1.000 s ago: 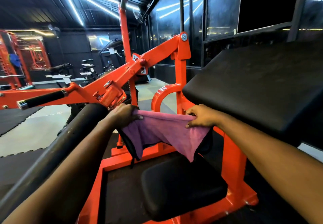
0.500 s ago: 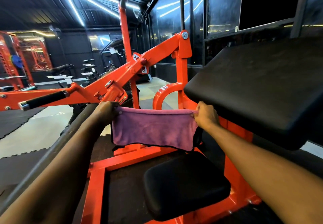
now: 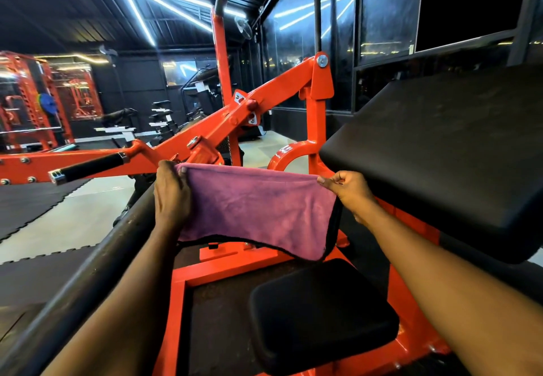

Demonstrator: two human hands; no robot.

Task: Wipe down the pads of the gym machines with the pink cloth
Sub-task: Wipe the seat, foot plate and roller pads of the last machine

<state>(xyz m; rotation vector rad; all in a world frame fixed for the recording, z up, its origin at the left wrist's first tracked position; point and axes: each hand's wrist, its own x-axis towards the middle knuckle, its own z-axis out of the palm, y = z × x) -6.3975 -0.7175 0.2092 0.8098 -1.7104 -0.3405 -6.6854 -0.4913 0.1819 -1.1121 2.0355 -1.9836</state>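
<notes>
The pink cloth (image 3: 255,208) hangs spread out in the air between my two hands, its black-edged hem drooping below. My left hand (image 3: 170,193) grips its top left corner and my right hand (image 3: 349,189) pinches its top right corner. Directly below sits a small black seat pad (image 3: 320,317) on the orange machine frame (image 3: 223,261). A large black slanted pad (image 3: 446,152) fills the right side, just beside my right hand.
A thick dark bar (image 3: 88,267) runs diagonally under my left forearm. An orange lever arm with a black handle grip (image 3: 91,167) crosses behind the cloth. Racks and benches stand far left. Dark glass windows line the right wall.
My hands have pulled apart and raised the cloth, stretching it from a bunched, sagging fold into a flat open sheet. My right hand has moved right toward the large pad.
</notes>
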